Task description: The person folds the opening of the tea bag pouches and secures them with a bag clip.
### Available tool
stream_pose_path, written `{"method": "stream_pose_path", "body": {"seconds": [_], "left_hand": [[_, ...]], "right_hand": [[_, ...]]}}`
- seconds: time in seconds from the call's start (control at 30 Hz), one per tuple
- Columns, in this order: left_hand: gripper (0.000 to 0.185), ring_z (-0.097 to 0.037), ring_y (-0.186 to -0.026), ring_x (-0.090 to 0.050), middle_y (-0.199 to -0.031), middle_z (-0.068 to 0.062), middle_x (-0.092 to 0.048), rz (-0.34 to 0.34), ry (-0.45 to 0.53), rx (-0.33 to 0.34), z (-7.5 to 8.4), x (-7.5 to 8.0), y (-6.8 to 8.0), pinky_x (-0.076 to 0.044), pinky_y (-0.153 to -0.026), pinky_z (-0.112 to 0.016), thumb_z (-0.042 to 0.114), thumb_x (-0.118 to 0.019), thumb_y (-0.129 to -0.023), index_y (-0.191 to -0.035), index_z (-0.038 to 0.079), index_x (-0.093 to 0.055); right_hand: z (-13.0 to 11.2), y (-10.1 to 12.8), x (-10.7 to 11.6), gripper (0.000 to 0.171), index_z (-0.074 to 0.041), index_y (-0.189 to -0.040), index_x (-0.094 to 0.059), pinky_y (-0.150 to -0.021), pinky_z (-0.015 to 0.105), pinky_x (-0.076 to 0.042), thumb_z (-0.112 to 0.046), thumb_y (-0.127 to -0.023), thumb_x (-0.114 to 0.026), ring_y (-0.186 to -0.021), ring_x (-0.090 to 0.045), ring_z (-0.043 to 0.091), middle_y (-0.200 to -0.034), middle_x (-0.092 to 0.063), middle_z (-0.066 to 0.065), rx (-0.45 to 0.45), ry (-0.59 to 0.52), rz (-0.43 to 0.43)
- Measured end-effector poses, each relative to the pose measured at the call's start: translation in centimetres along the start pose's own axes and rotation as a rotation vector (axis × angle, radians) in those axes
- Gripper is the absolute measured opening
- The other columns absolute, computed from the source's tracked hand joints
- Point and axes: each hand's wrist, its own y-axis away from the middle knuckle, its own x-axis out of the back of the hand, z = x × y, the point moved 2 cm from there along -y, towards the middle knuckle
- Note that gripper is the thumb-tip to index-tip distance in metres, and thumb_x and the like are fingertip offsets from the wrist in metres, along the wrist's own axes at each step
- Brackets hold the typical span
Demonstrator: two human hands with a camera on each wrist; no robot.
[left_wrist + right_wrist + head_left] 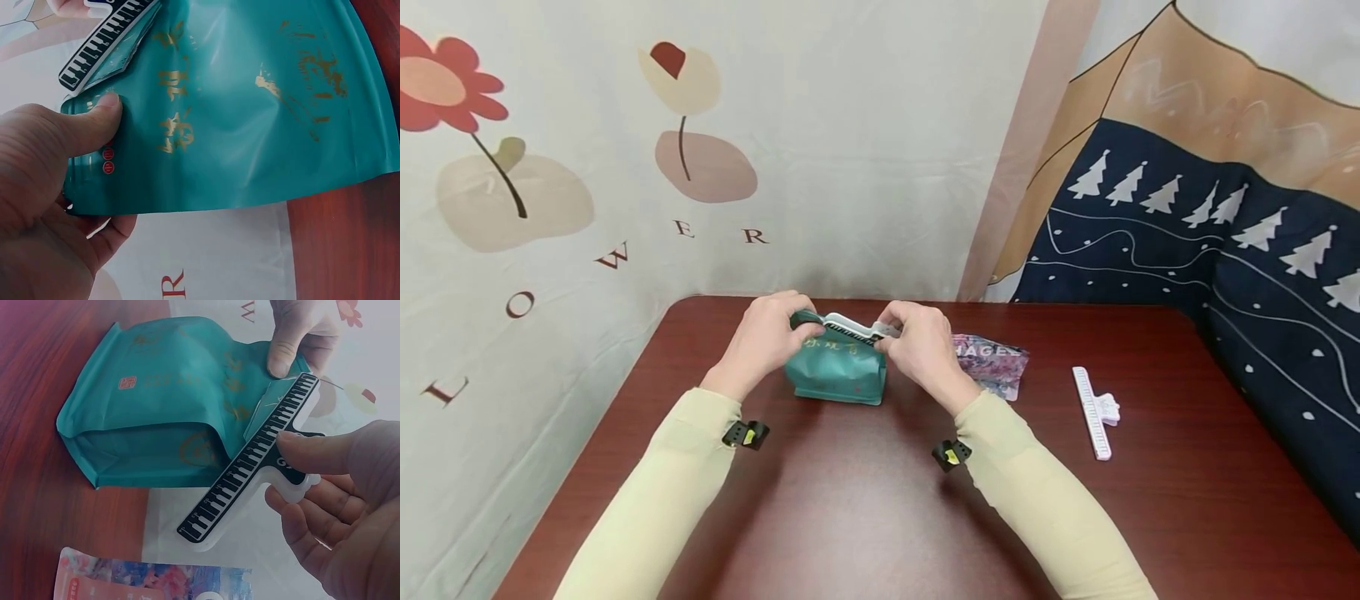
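Note:
A teal foil pouch (835, 371) with gold lettering stands on the dark red table (850, 500). My left hand (765, 342) pinches the pouch's top left corner (94, 134), thumb on the front. My right hand (925, 346) grips the handle of a white bag clip with black piano-key markings (250, 469). The clip (850, 327) lies along the pouch's top edge (269, 400); its far end overlaps the folded top near my left thumb (284, 356). The pouch (250, 112) fills the left wrist view, the clip (103, 44) at its upper left.
A second pouch with a pink and blue print (992, 362) lies just right of my right hand, also visible as a pouch (150, 578) in the right wrist view. A second white clip (1093, 410) lies further right on the table. Patterned cloth hangs behind and to the sides.

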Motion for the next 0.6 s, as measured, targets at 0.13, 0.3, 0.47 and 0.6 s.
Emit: {"method": "stream_pose_path", "body": {"seconds": [0.13,0.3,0.47,0.6], "left_hand": [[0.012,-0.026,-0.083,-0.064,-0.094,-0.005,-0.070,0.018,-0.005,-0.021,-0.06,-0.14,-0.02,-0.052,-0.075,-0.043,0.014,-0.084,-0.087,-0.091,0.010,-0.074],[0.013,-0.027,-0.081,-0.062,-0.091,-0.006,-0.069,0.028,-0.007,-0.031,-0.11,-0.21,-0.01,-0.050,-0.074,-0.043,0.012,-0.084,-0.086,-0.090,0.009,-0.072],[0.013,-0.027,-0.078,-0.058,-0.087,-0.006,-0.067,0.027,-0.016,-0.040,-0.17,-0.39,-0.04,-0.047,-0.072,-0.043,0.012,-0.084,-0.086,-0.089,0.009,-0.072],[0.014,-0.026,-0.074,-0.055,-0.083,-0.005,-0.064,0.036,-0.035,-0.054,-0.01,-0.41,-0.15,-0.043,-0.069,-0.041,0.011,-0.085,-0.084,-0.088,0.009,-0.072]], "right_hand": [[-0.10,-0.02,-0.07,0.018,-0.014,-0.090,-0.078,-0.070,0.039,-0.054,-0.008,-0.077,-0.090,-0.077,-0.070,0.022,-0.085,-0.078,0.000,-0.006,-0.010,0.005],[-0.14,-0.14,-0.30,0.018,-0.014,-0.090,-0.079,-0.070,0.039,-0.053,-0.009,-0.077,-0.091,-0.077,-0.070,0.021,-0.085,-0.078,0.000,0.004,-0.008,0.015],[-0.40,-0.21,-0.46,0.019,-0.014,-0.090,-0.078,-0.069,0.037,-0.054,-0.009,-0.077,-0.091,-0.076,-0.070,0.020,-0.085,-0.078,0.000,0.004,-0.027,0.007],[-0.79,-0.35,-0.55,0.018,-0.014,-0.090,-0.078,-0.069,0.037,-0.054,-0.008,-0.077,-0.090,-0.076,-0.070,0.019,-0.085,-0.078,0.000,0.006,-0.046,0.001]]}}
